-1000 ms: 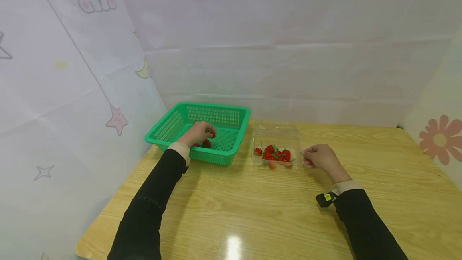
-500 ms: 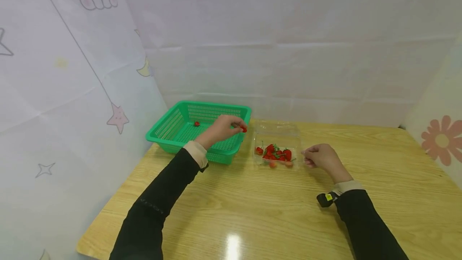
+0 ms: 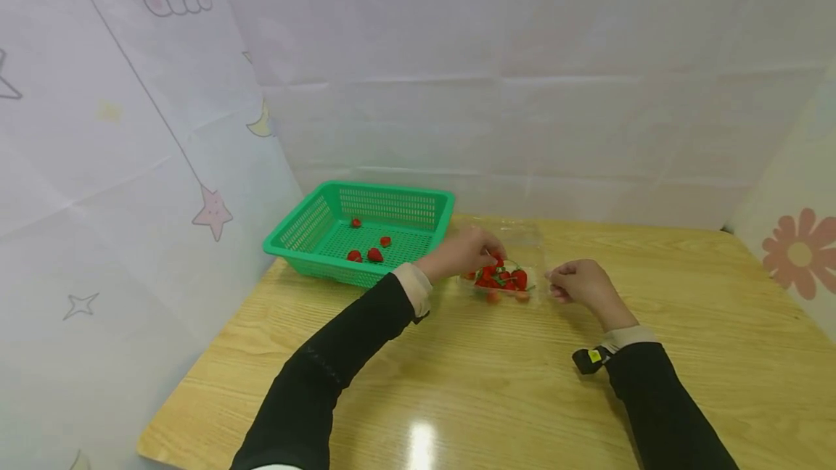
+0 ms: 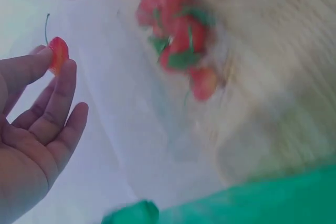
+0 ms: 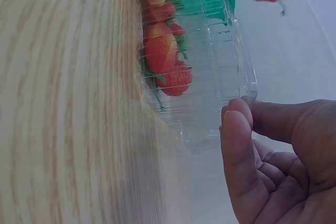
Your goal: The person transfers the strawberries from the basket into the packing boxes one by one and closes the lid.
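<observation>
Here's the left hand pinching a stemmed red fruit above the clear box, the right hand gripping the box's right rim! Strawberries crowd inside it; left of the box, the green basket holds more.

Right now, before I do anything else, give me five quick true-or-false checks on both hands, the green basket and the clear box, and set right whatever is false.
1. The left hand pinches a small red fruit. True.
2. The right hand pinches the edge of the clear box. True.
3. There is no fruit in the clear box. False: several red fruits lie in it.
4. In the head view, four red fruits show inside the green basket. True.
5. In the head view, the green basket stands to the right of the clear box. False: it stands to the left.
</observation>
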Tool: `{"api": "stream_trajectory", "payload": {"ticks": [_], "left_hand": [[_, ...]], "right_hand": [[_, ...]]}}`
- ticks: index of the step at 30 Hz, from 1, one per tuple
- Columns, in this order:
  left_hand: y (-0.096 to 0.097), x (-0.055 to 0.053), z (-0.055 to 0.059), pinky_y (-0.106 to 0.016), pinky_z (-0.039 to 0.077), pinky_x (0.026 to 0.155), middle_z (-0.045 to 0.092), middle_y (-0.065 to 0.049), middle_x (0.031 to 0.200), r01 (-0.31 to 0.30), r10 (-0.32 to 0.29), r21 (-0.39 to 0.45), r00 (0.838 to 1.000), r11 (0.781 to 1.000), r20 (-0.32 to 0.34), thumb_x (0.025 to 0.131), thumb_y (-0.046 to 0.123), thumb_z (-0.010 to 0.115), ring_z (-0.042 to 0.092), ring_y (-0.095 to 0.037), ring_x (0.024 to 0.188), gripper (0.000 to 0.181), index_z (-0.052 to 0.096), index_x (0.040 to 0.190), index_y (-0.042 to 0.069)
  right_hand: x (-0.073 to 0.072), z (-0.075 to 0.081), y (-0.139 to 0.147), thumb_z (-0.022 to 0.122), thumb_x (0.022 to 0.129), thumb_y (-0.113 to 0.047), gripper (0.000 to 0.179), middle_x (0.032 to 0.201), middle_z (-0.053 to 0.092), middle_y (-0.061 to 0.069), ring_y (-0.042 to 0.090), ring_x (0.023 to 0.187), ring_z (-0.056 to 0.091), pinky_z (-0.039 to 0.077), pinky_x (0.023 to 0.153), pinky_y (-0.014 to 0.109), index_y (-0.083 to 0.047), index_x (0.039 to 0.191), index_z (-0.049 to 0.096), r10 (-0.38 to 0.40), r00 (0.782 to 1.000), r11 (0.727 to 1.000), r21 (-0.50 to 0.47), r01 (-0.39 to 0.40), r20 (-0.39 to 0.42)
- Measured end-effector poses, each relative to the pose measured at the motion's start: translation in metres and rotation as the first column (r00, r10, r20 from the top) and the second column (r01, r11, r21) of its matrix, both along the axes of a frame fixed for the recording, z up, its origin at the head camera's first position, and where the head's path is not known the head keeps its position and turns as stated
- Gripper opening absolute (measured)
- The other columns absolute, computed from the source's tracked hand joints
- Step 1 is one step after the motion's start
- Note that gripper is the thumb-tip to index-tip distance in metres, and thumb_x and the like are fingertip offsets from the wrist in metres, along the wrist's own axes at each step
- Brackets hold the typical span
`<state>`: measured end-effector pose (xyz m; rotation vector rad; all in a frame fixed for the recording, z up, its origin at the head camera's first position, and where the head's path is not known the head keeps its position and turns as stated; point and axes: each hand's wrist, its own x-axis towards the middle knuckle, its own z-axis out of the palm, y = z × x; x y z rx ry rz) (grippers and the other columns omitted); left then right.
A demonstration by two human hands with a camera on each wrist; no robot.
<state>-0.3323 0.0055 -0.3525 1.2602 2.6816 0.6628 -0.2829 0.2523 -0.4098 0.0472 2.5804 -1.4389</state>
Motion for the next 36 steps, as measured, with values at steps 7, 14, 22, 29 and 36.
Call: {"api": "stream_trajectory", "payload": {"ticks": [7, 14, 22, 29, 36], "left_hand": [[0.025, -0.003, -0.024, -0.018, 0.048, 0.074, 0.070, 0.004, 0.099, -0.017, 0.016, -0.096, 1.000, 0.995, -0.005, 0.091, 0.005, 0.069, 0.063, -0.009, 0.089, 0.015, 0.076, 0.102, 0.012], [0.038, -0.002, -0.033, -0.016, 0.048, 0.071, 0.070, 0.005, 0.099, -0.001, 0.008, -0.129, 0.999, 0.992, 0.049, 0.091, 0.005, 0.068, 0.063, -0.009, 0.090, 0.014, 0.078, 0.096, 0.014], [0.046, -0.001, -0.038, -0.015, 0.047, 0.068, 0.069, 0.006, 0.091, 0.001, 0.020, -0.164, 0.992, 0.986, 0.121, 0.091, 0.011, 0.070, 0.061, -0.005, 0.080, 0.009, 0.079, 0.091, 0.013], [0.049, -0.006, -0.042, -0.016, 0.047, 0.064, 0.068, 0.007, 0.086, 0.003, 0.021, -0.200, 0.992, 0.980, 0.121, 0.092, 0.012, 0.069, 0.059, -0.004, 0.074, 0.012, 0.080, 0.087, 0.014], [0.050, -0.013, -0.048, -0.016, 0.048, 0.063, 0.068, 0.009, 0.082, 0.014, 0.023, -0.224, 0.987, 0.975, 0.161, 0.091, 0.012, 0.070, 0.060, -0.005, 0.072, 0.011, 0.080, 0.087, 0.015]], "right_hand": [[0.000, -0.001, 0.000, 0.053, 0.101, -0.014, 0.035, 0.088, 0.067, 0.019, 0.024, 0.075, 0.067, 0.057, 0.067, 0.036, 0.016, 0.117, 0.059, 0.001, 1.000, 1.000, -0.007, -0.001, -0.015], [-0.002, -0.003, 0.001, 0.053, 0.102, -0.015, 0.035, 0.088, 0.067, 0.018, 0.025, 0.076, 0.067, 0.058, 0.067, 0.035, 0.016, 0.118, 0.059, -0.001, 1.000, 1.000, -0.005, 0.001, -0.018], [-0.002, -0.004, 0.002, 0.054, 0.101, -0.015, 0.036, 0.089, 0.067, 0.018, 0.026, 0.078, 0.068, 0.057, 0.067, 0.035, 0.016, 0.118, 0.059, 0.010, 1.000, 1.000, -0.005, -0.010, -0.025], [-0.002, -0.004, 0.003, 0.053, 0.102, -0.015, 0.035, 0.089, 0.067, 0.018, 0.025, 0.077, 0.067, 0.057, 0.067, 0.035, 0.015, 0.119, 0.059, 0.006, 1.000, 1.000, 0.001, -0.006, -0.023], [-0.002, -0.004, 0.003, 0.052, 0.102, -0.014, 0.035, 0.090, 0.067, 0.018, 0.024, 0.077, 0.067, 0.057, 0.067, 0.034, 0.015, 0.119, 0.059, 0.007, 1.000, 1.000, 0.001, -0.007, -0.016]]}}
